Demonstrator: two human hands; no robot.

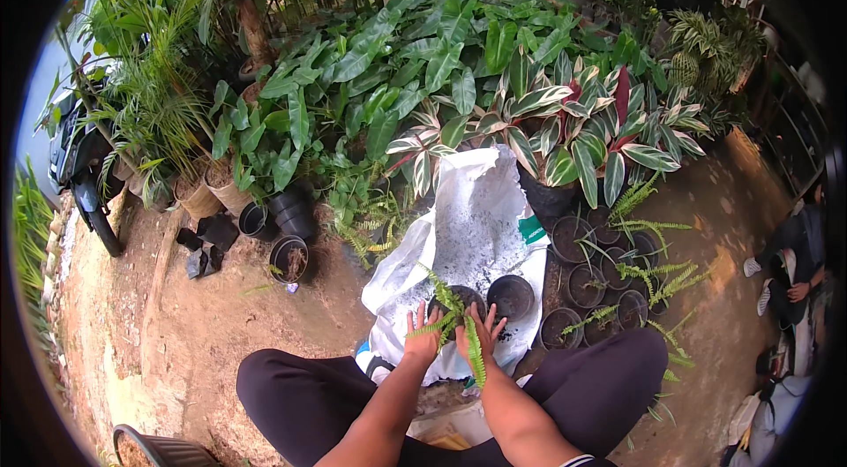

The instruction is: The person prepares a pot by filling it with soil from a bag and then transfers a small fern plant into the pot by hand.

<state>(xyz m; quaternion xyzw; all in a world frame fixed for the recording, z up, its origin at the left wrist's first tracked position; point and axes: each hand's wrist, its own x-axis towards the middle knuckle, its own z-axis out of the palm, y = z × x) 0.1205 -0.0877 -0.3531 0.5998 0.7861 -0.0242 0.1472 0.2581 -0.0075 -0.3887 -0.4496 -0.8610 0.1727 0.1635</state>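
Before my crossed legs, a small fern [452, 308] stands in a round black plastic pot [463, 296] on a soil-strewn white sack [471, 222]. My left hand [423, 333] is at the left side of this pot, fingers spread, a frond lying across them. My right hand [482, 332] is at its right side, fingers apart, with another frond hanging over the wrist. Both hands rest at the pot's near rim or soil; the fronds partly hide the contact. Just right of it, a second black pot [511, 297] holds a little dark soil.
Several black pots [586, 285], some with ferns, stand close together on the right. Empty pots [289, 259] and black plastic pieces [206, 243] lie at the left. Dense potted foliage [397, 70] lines the back. A motorbike [86, 182] is far left; a seated person [797, 268] is far right.
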